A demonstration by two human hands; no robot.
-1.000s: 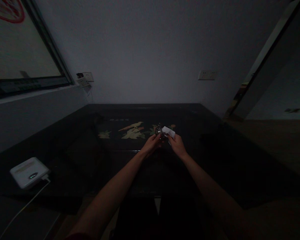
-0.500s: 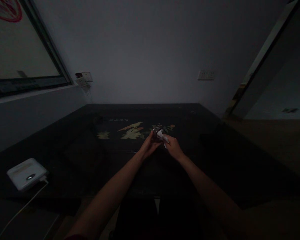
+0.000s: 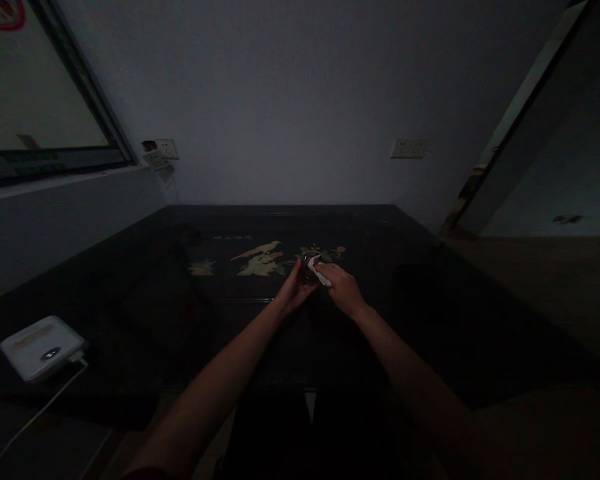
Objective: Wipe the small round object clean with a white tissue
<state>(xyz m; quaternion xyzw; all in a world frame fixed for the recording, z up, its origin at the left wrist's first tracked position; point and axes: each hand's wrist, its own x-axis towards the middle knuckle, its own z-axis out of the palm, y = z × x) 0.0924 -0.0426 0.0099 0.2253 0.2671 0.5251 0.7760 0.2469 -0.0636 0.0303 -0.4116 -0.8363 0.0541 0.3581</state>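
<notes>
The left hand [image 3: 295,289], stretched over the table [image 3: 370,247], grips a dark shiny object [image 3: 306,264]; the right hand [image 3: 345,289], angled inward, pinches a white tissue [image 3: 322,276] against it.

Your black table [image 3: 150,293] bears a pale yellow bird-and-flower pattern [image 3: 258,264]; your tissue [image 3: 323,275] is white, your small object [image 3: 307,265] seemingly dark brown, the box [image 3: 35,343] white.

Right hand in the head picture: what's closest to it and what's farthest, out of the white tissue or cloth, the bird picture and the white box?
From the right hand:
1. White tissue or cloth: nearest, held in its fingers.
2. Bird picture: to the left and farther forward, on the dark table.
3. White box: farthest, way over on the left.
</notes>
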